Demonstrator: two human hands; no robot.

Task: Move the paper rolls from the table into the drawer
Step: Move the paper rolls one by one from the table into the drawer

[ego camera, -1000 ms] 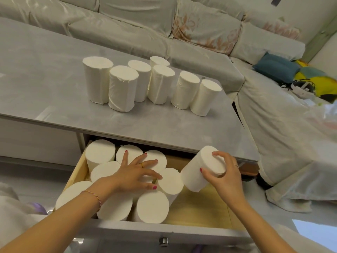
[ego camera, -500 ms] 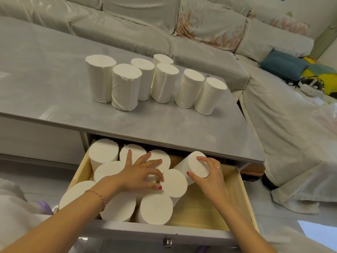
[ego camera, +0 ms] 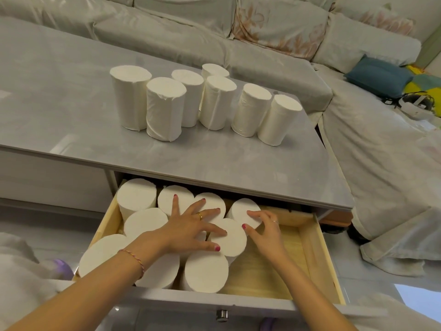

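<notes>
Left hand (ego camera: 188, 231) spread flat on packed rolls (ego camera: 205, 271) in drawer (ego camera: 317, 254); right hand (ego camera: 265, 231) curls round roll (ego camera: 241, 207) at cluster's back. Spare rolls (ego camera: 165, 108) upright on counter (ego camera: 214, 161). I judge them light, soft, squashy: grip sides, gently

Home living room. Grey L-shaped sofa (ego camera: 167, 32) under pale covers wraps round from 12 to 3 o'clock. Floral cushion (ego camera: 281, 27) at 1 o'clock; blue cushion (ego camera: 379, 76) and white headset (ego camera: 415, 105) at 2 o'clock. Low grey table (ego camera: 59, 91), household paper rolls (ego camera: 164, 108) on top, wooden drawer (ego camera: 317, 254) at 6 o'clock. Pale tiled floor (ego camera: 381, 283) at 4 o'clock.
</notes>
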